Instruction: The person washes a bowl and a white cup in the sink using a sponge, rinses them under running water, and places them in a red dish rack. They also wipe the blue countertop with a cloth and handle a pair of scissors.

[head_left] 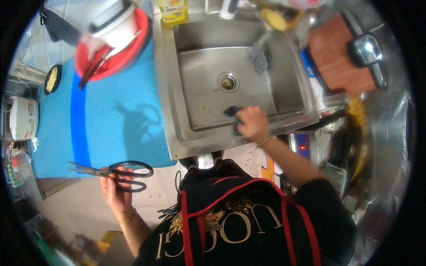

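Note:
My left hand (116,193) holds a pair of scissors (103,172) with dark loop handles, its blades slightly apart and pointing left. The scissors are above the front edge of a blue-covered table (109,133). Over the near rim of a stainless steel sink (206,99), my right hand (253,123) grips a dark, soft-looking thing (233,111), too blurred to name. In the sink, the drain (228,82) holds some food scraps, and small bits lie on the basin floor. A grey wire scourer (259,59) is at the sink's right side.
A red basin (133,63) with white containers stands on the table's back part. Behind the sink are a yellow bottle (173,13) and a faucet (229,9). A brown board-like thing (336,56) lies to the right. A white appliance (25,118) stands far left.

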Action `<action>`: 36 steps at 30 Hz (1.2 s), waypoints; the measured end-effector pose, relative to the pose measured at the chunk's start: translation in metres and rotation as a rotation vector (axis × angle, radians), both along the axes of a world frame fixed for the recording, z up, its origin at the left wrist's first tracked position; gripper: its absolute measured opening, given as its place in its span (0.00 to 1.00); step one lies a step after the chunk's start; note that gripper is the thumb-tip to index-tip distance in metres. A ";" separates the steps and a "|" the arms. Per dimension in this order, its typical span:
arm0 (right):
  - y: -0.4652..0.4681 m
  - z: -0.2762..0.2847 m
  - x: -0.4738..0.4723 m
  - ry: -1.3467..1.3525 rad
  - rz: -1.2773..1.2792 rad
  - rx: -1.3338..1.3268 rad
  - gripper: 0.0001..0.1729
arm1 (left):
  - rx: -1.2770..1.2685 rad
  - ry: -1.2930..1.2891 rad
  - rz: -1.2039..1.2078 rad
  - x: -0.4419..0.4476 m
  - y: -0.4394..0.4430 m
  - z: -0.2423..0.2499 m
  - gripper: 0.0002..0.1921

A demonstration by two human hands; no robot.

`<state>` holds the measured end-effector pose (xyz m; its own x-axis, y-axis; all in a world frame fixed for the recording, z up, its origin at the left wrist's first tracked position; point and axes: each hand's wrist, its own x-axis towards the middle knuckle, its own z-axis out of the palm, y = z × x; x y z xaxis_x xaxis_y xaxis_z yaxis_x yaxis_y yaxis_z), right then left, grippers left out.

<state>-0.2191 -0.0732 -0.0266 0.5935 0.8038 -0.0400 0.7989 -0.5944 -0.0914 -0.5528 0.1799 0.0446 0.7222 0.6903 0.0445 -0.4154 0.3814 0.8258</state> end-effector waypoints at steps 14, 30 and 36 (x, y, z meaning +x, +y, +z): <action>-0.073 0.042 0.030 -0.110 0.277 0.423 0.19 | -0.013 0.091 0.105 0.067 -0.084 0.034 0.15; 0.040 0.082 -0.063 0.220 0.351 0.621 0.19 | -0.025 -0.024 0.347 -0.061 -0.065 0.044 0.11; 0.114 0.029 -0.170 0.135 0.907 0.319 0.04 | -0.020 0.006 0.480 -0.089 -0.079 0.040 0.10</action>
<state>-0.3889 0.0408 0.0022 -0.2510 0.9386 0.2366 0.9123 0.3111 -0.2663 -0.6417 0.1012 0.0848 0.3217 0.9465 0.0245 -0.5442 0.1636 0.8228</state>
